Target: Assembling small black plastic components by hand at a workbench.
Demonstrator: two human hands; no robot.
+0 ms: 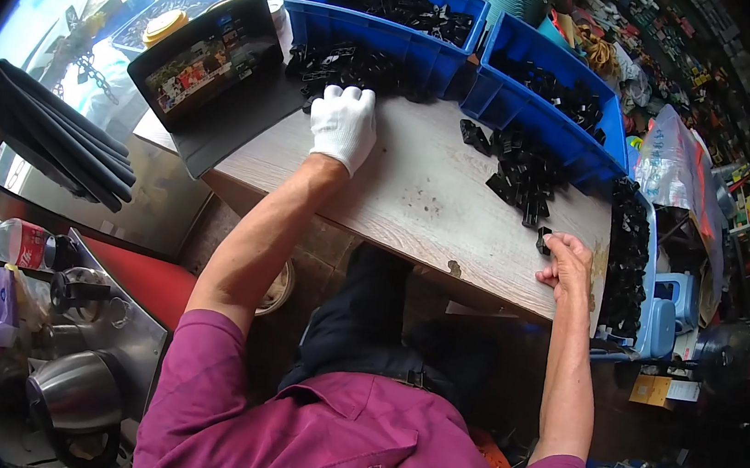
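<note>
White-gloved left hand (343, 125) fingers curl into angular black plastic parts (343, 66); bare right hand (566, 263) fingers pinch one small black piece (543, 242).

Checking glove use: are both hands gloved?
No: the left hand wears a white glove, but the right hand is bare beside a small black part.

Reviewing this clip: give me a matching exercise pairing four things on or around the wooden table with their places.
Things:
1. left hand in white glove
2. bare right hand
3. dark tablet screen
4. steel kettle

Places:
A. propped at the table's far left
B. on black plastic parts before a blue bin
C. low left, off the table
D. at the table's near right edge, by one black part

Pairs: 1-B, 2-D, 3-A, 4-C
</note>
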